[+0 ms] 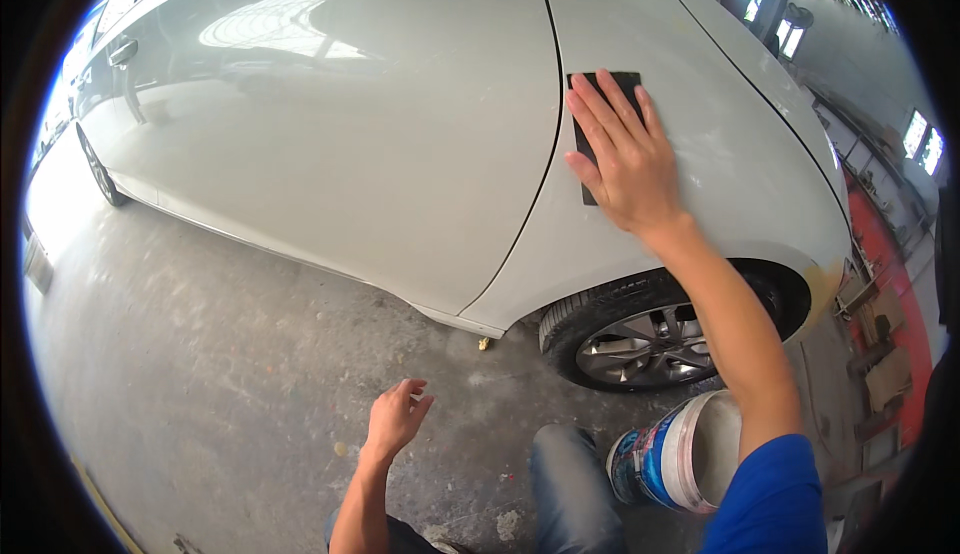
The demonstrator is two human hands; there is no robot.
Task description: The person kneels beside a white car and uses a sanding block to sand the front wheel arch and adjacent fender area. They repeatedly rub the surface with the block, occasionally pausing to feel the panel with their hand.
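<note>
The 4 fingers of the right hand [640, 182] are extended and slightly parted, laid flat over a black sheet [582, 140] with the thumb held out; the sheet's middle is covered, so its grade cannot be read. It is pressed on the front fender [735, 164], above the front wheel [635, 354], whose upper right part is hidden by the forearm. The left hand [395, 420] is held below and left of that wheel, fingers loosely bent, thumb apart; its palm is mostly hidden. Just below the wheel, a bucket [655, 459] is partly covered by a blue sleeve [770, 504]. Left of the wheel, the white car [380, 154] is cut off at the upper edge.
</note>
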